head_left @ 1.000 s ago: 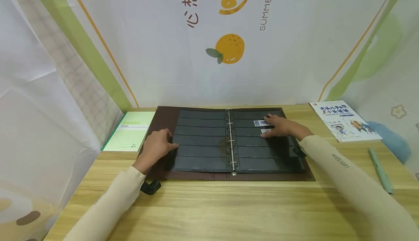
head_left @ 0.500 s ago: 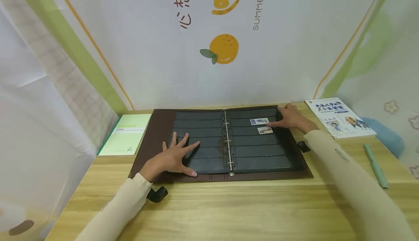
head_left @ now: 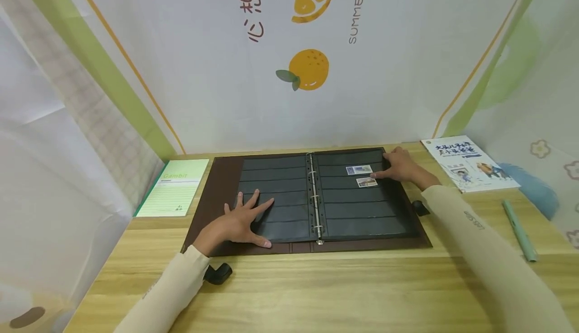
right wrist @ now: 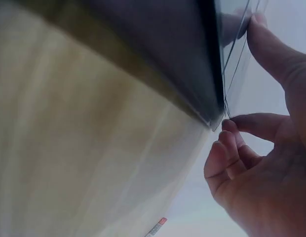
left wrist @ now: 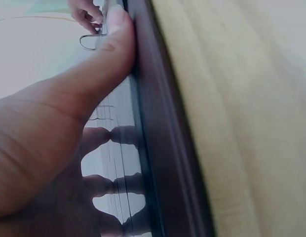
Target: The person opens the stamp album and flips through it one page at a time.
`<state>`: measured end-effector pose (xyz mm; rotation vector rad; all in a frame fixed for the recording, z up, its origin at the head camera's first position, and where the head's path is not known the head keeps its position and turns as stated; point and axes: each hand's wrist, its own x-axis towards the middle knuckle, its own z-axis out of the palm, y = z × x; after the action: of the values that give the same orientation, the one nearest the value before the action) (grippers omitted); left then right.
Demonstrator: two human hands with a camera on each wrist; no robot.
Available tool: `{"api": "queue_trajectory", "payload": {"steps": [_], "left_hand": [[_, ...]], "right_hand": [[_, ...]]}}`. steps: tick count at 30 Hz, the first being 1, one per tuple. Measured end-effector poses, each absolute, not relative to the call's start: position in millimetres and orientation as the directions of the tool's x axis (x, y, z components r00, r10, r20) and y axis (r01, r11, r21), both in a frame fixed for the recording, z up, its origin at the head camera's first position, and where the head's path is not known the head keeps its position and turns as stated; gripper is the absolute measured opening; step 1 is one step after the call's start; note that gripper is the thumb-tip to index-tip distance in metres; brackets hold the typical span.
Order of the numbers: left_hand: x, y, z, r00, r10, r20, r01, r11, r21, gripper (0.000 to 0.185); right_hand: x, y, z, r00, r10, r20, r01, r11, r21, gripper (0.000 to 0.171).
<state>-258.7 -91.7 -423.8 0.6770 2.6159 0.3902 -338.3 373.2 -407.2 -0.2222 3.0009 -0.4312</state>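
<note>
Stamps: two small rectangular paper stamps, upper (head_left: 359,170) and lower (head_left: 367,182), sit in the strip pockets of the rt black plastic page of the brown ring-binder album (head_left: 212,192), long axes running left-right. My right hand (head_left: 402,168) rests at the page's far-rt corner, fingers loosely curled, index tip just rt of the lower stamp, gripping nothing I can see. My left hand (head_left: 242,220) lies flat, fingers spread, on the lt page, well apart from both, so rt hand is nearer.
</note>
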Motion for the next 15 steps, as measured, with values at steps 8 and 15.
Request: {"api": "queue_trajectory", "payload": {"steps": [8, 15], "left_hand": [[-255.0, -91.2, -422.2, -0.805, 0.513, -0.299, 0.401, 0.841, 0.363, 0.108], [-250.0, -90.9, -422.2, -0.816, 0.500, -0.289, 0.394, 0.848, 0.356, 0.107]], "right_hand": [[-326.4, 359.7, -412.0, -0.986, -0.161, 0.051, -0.168, 0.900, -0.401, 0.093], [-317.0, 352.6, -411.7, -0.953, -0.226, 0.202, -0.294, 0.855, -0.428, 0.086]]}}
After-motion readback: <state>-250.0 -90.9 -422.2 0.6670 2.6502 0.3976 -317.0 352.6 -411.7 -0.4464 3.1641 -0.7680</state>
